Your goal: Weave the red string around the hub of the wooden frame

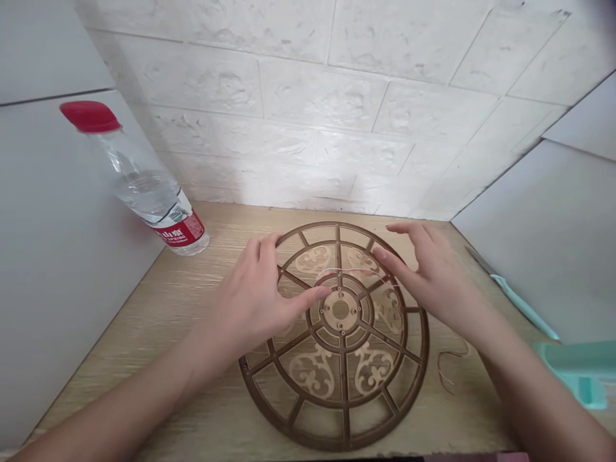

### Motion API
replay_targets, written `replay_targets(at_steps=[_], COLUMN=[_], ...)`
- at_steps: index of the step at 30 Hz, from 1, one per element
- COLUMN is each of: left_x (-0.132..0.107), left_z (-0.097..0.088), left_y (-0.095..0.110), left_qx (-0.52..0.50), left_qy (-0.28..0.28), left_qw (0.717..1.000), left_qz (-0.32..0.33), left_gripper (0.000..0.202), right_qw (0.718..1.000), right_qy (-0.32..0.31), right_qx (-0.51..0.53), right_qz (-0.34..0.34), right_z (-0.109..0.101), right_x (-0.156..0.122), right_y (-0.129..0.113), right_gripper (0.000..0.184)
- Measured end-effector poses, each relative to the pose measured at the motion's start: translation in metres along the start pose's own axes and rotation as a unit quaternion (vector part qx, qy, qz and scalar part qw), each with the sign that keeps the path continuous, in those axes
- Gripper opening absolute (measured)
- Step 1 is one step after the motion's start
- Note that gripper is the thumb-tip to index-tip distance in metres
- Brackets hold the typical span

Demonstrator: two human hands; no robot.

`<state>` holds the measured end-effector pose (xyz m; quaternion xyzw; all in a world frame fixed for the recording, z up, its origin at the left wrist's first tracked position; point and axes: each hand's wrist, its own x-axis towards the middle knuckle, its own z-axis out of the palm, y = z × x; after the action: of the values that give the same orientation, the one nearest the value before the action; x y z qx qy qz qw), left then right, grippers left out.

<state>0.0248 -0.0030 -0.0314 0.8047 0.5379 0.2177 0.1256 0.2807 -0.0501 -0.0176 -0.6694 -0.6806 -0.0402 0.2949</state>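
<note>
Round brown lattice disc (pixel 308 439) lies flat, w/ concentric rings, radial spokes, pale scrollwork panels. Centre hub (pixel 332 310) has round hole + small holes around it. Thin clear wire (pixel 353 271) loops across upper rings, just above hub. L hand (pixel 250 301) open over left side, index finger reaching toward hub; R hand (pixel 433 276) open, fingers curved near upper right rim.

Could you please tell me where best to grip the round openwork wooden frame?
Probably the outer rim, from the near side: it is one unbroken ring, and that stretch lies free of the left hand and right hand.
</note>
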Motion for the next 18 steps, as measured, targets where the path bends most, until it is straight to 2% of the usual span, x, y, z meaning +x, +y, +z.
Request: replay_targets(at_steps=[3, 6, 8, 15, 18], left_x=[0.005, 0.008, 0.010, 0.016, 0.016], left_z=[0.001, 0.001, 0.001, -0.001, -0.002], left_y=[-0.004, -0.008, -0.010, -0.010, -0.010], left_qx=[0.023, 0.034, 0.037, 0.032, 0.005], left_qy=[0.032, 0.035, 0.030, -0.019, -0.040], left_qw=[0.999, 0.999, 0.999, 0.998, 0.996], left_qz=[-0.015, -0.019, -0.025, -0.060, -0.076], left_gripper=[0.096, 0.093, 0.089, 0.089, 0.097], right_qw=[0.995, 0.976, 0.960, 0.912, 0.920], right_qy=[-0.073, -0.162, -0.198, -0.187, -0.149], right_qx=[0.040, 0.123, 0.169, 0.322, 0.324], right_qz=[0.055, 0.082, 0.102, 0.169, 0.165], right_z=[0.006, 0.010, 0.013, 0.024, 0.030], right_x=[0.003, 0.004, 0.006, 0.012, 0.013], right_y=[0.015, 0.022, 0.022, 0.018, 0.019], right_gripper=[0.050, 0.047, 0.045, 0.035, 0.037])
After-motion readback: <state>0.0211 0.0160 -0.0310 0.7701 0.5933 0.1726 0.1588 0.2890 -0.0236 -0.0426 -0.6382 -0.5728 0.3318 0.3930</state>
